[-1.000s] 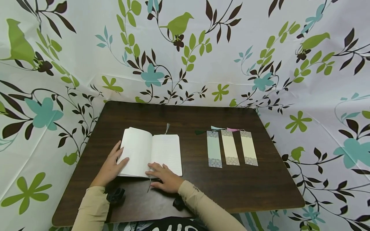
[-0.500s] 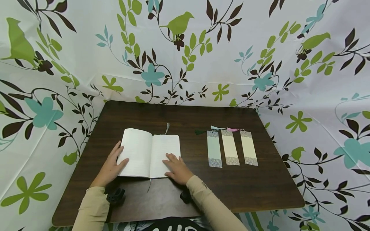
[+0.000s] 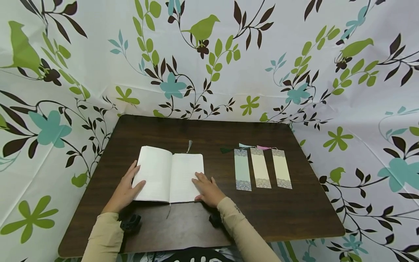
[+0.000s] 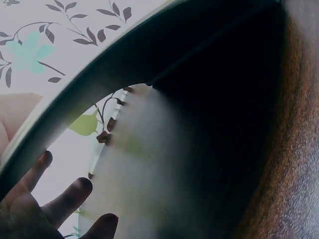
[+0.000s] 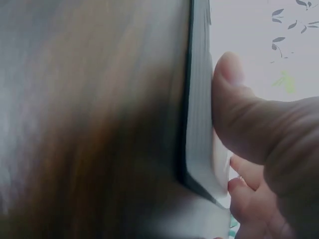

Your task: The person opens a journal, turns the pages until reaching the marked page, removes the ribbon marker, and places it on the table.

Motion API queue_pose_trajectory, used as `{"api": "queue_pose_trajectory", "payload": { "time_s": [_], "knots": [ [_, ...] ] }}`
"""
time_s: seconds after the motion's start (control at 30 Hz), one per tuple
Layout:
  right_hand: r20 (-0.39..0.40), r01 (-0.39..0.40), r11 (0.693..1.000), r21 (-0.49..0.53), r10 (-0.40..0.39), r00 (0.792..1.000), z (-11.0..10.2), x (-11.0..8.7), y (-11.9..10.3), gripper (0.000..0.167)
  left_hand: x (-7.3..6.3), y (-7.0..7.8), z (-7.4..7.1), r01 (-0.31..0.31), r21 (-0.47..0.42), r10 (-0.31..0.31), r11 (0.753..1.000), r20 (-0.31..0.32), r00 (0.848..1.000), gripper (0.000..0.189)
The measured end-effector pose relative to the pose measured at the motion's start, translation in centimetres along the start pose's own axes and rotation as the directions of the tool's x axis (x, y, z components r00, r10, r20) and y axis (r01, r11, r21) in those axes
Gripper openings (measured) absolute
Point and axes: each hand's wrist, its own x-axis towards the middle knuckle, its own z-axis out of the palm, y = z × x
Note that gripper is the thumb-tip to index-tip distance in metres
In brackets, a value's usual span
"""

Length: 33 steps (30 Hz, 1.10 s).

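An opened notebook [image 3: 186,167] with white pages lies left of the table's middle. At its left edge my left hand [image 3: 121,191] holds the raised left side, thumb on the page. The left wrist view shows that hand's fingers [image 4: 72,196] below the arched cover [image 4: 89,74]. My right hand [image 3: 209,191] rests on the lower right of the right-hand page, its fingers extended. In the right wrist view its thumb [image 5: 244,119] lies along the notebook's page edges [image 5: 199,109]. A grey tassel [image 3: 189,146] sticks out at the top, and a thin ribbon [image 3: 169,211] hangs below the spine.
Three lace-patterned bookmarks lie in a row at the right: a pale green one [image 3: 242,169], a cream one [image 3: 260,167] and a pale yellow one [image 3: 282,168]. Green, light blue and pink tassels lie above them. A patterned curtain [image 3: 229,72] surrounds the dark wooden table [image 3: 278,214].
My right hand has slid rightward from near the spine across the right page to its outer edge. My left hand has stayed at the notebook's left side.
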Motion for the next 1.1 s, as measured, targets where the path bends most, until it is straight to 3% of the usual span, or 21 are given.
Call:
{"api": "queue_pose_trajectory", "payload": {
  "time_s": [0.2, 0.57, 0.9, 1.1],
  "knots": [
    [0.006, -0.005, 0.999, 0.038, 0.004, 1.0, -0.1, -0.3, 0.6, 0.08, -0.1, 0.1, 0.1, 0.006, 0.002, -0.006, 1.0, -0.002, 1.0, 0.074],
    [-0.082, 0.018, 0.995, -0.095, -0.026, 0.996, -0.1, -0.2, 0.6, 0.081, 0.0, 0.2, 0.2, -0.012, -0.004, 0.011, 1.0, -0.016, 1.0, 0.073],
    [-0.235, 0.094, 0.96, -0.264, -0.158, 0.959, 0.5, 0.5, 0.6, 0.082, -0.2, 0.3, 0.1, -0.039, -0.019, 0.038, 0.999, -0.025, 0.999, 0.071],
    [-0.29, 0.029, 0.956, -0.293, -0.118, 0.95, 0.9, 0.8, 0.4, 0.101, -0.2, 0.6, -0.1, -0.024, -0.016, 0.024, 1.0, -0.01, 1.0, 0.072]
  ]
}}
